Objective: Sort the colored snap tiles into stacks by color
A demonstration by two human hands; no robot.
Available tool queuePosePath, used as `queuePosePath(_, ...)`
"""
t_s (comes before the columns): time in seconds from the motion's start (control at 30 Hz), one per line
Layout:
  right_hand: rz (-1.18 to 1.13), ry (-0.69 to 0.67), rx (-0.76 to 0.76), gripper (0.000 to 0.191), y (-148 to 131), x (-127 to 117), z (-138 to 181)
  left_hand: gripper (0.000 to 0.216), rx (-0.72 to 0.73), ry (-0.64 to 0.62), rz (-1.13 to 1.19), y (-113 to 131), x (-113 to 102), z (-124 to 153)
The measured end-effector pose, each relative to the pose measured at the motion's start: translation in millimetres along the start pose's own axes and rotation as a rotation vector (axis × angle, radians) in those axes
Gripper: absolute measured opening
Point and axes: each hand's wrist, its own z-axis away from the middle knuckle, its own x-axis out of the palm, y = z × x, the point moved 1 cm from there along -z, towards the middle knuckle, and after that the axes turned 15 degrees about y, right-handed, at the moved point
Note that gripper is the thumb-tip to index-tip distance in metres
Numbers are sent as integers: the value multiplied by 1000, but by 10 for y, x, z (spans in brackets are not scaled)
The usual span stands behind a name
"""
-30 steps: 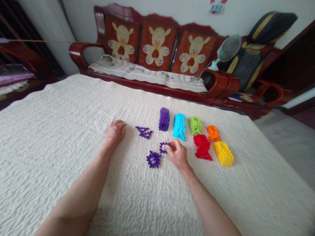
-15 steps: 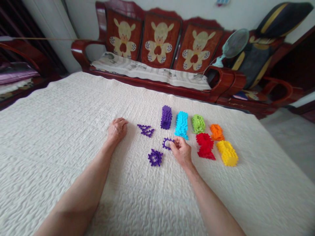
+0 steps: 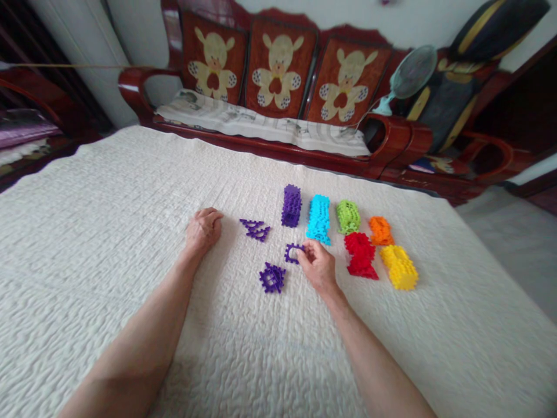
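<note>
Between the thumb and fingers of my right hand is one side of a purple plastic building piece, an open frame with toothed edges. Whether the piece touches the cloth I cannot tell. My left hand rests on the cloth with its fingers curled in, and nothing shows in it. To its right lie purple triangular pieces. Nearer to me is a small pile of purple pieces. Beyond my right hand lie a purple stack and a light blue stack of toothed pieces.
Right of my right hand are red, yellow, green and orange stacks. Everything lies on a quilted white cloth. Behind it stands a wooden sofa with bear-patterned cushions, and a fan.
The view has shifted slightly. Both hands and the pieces keep practically the same places, and my right hand still grips the purple frame piece.
</note>
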Motion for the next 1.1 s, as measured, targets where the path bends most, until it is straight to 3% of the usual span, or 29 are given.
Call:
queuePosePath(0.13, 179, -21, -238, 12, -81, -78, -47, 32, 10, 11, 5, -28, 22, 11)
queuePosePath(0.27, 274, 12, -332, 12, -177, -64, -210, 31, 5, 24, 13, -29, 26, 15)
queuePosePath(0.6, 440, 113, -388, 15, -103, 314, -709, 30, 25, 34, 17, -3, 3, 5)
queuePosePath(0.87, 463, 151, -367, 27, -182, 272, -702, 30, 19, 33, 0, -4, 8, 10)
queuePosePath(0.97, 296, 56, -375, 14, -247, 166, -560, 29, 14, 21, 5, -3, 0, 3)
queuePosePath(1.1, 12, -272, -303, 8, -332, 37, -270, 29, 9, 0, 11, -3, -2, -4)
